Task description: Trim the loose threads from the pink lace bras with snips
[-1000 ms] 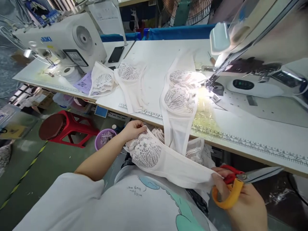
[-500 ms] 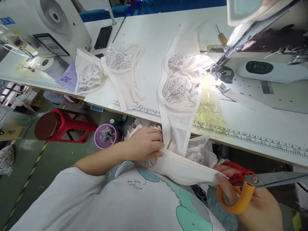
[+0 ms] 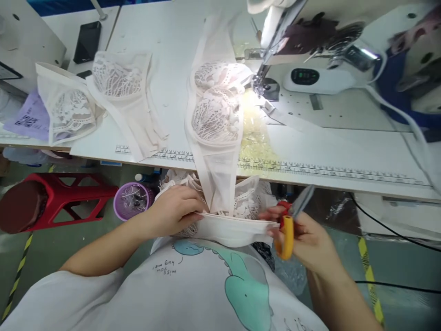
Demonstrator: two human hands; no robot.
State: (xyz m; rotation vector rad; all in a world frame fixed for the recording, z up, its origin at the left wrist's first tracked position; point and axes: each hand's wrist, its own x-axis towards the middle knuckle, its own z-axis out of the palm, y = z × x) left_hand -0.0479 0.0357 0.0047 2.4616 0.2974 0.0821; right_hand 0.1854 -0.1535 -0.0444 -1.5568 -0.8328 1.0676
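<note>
A white lace bra [image 3: 237, 231] stretches across in front of my shirt, just below the table edge. My left hand [image 3: 176, 208] is closed on the left part of its band, fingers curled over the fabric. In my right hand [image 3: 306, 236] are scissors [image 3: 288, 241] with one red and one yellow-orange handle, blades pointing up and right. The fingertips of that hand also meet the right end of the band; slight blur hides the exact pinch. Another lace bra [image 3: 217, 115] lies on the table under the sewing machine's needle area [image 3: 257, 85], its lower band hanging over the edge.
To the left on the table lie lace bra pieces [image 3: 119, 76], a purple paper [image 3: 29, 117] and a black phone [image 3: 87, 42]. A printed ruler [image 3: 310, 169] runs along the table edge. Below are a purple basket [image 3: 117, 202] and a red stool [image 3: 65, 202].
My view has turned to the right. My right hand, with the scissors, has drawn in closer to my left, and the blades now point upward instead of rightward. My left hand keeps its grip.
</note>
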